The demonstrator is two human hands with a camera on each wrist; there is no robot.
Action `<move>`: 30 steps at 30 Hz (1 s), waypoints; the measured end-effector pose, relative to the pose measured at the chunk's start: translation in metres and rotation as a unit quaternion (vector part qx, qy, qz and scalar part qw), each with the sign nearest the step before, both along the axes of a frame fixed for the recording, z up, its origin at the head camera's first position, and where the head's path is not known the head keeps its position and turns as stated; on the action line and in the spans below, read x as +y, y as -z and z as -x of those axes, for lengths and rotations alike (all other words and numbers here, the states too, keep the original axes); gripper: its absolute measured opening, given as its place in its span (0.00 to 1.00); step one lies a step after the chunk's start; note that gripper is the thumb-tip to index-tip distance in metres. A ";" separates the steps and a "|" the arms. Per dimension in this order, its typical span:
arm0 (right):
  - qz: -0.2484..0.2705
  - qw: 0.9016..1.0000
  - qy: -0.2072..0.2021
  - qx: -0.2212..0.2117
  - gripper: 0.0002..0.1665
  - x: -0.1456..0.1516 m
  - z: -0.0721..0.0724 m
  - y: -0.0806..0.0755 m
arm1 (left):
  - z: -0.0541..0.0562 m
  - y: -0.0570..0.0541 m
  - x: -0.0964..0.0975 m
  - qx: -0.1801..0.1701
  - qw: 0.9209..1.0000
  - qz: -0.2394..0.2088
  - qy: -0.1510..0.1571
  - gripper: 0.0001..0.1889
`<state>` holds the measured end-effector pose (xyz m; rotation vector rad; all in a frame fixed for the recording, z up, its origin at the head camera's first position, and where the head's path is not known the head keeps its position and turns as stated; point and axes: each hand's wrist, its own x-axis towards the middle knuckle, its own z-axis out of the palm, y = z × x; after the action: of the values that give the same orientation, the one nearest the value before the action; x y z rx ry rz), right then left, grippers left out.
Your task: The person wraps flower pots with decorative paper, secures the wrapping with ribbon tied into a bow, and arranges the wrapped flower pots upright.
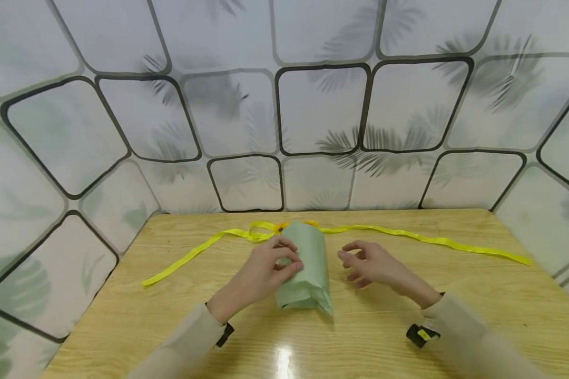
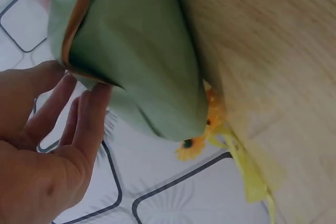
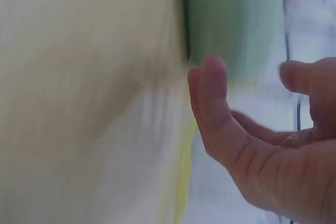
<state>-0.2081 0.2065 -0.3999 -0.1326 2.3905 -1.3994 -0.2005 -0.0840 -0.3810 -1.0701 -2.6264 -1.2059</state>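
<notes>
A roll of pale green wrapping paper [image 1: 313, 258] lies on the table, its near end loosely folded. Orange flowers [image 2: 191, 148] peek out past its far end. My left hand [image 1: 265, 268] pinches the paper's loose edge between thumb and fingertips; in the left wrist view that edge [image 2: 76, 22] looks brown. To the right of the roll, my right hand [image 1: 376, 266] is held apart from it, fingers loosely bent, with nothing in them. The right wrist view is blurred, but a gap shows between the thumb and fingers [image 3: 212, 93].
A yellow ribbon [image 1: 398, 231] stretches across the table behind the roll, with a loop [image 1: 261, 226] left of the flowers. The wooden table [image 1: 194, 316] meets a patterned cloth wall [image 1: 324, 110] at the back and sides.
</notes>
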 end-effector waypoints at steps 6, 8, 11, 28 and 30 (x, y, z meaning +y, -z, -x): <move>0.086 0.993 0.024 -0.079 0.51 -0.048 -0.019 0.002 | 0.001 0.009 0.004 -0.076 0.989 -0.055 -0.115 0.07; 0.091 0.992 0.043 -0.082 0.52 -0.052 -0.020 0.003 | 0.002 0.011 0.002 -0.107 0.983 -0.056 -0.140 0.07; 0.101 0.989 0.056 -0.088 0.52 -0.054 -0.020 0.004 | 0.004 0.014 -0.001 -0.144 0.975 -0.052 -0.162 0.07; 0.147 0.983 0.029 -0.107 0.51 -0.056 -0.022 0.004 | 0.019 0.028 -0.020 -0.439 0.886 -0.062 -0.133 0.40; 0.147 0.983 0.028 -0.107 0.51 -0.057 -0.022 0.004 | 0.021 0.030 -0.021 -0.472 0.872 -0.069 -0.109 0.39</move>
<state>-0.1856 0.1499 -0.4036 0.0085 2.0200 -1.6945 -0.2216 -0.1053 -0.4108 -0.0892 -3.0442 -2.2236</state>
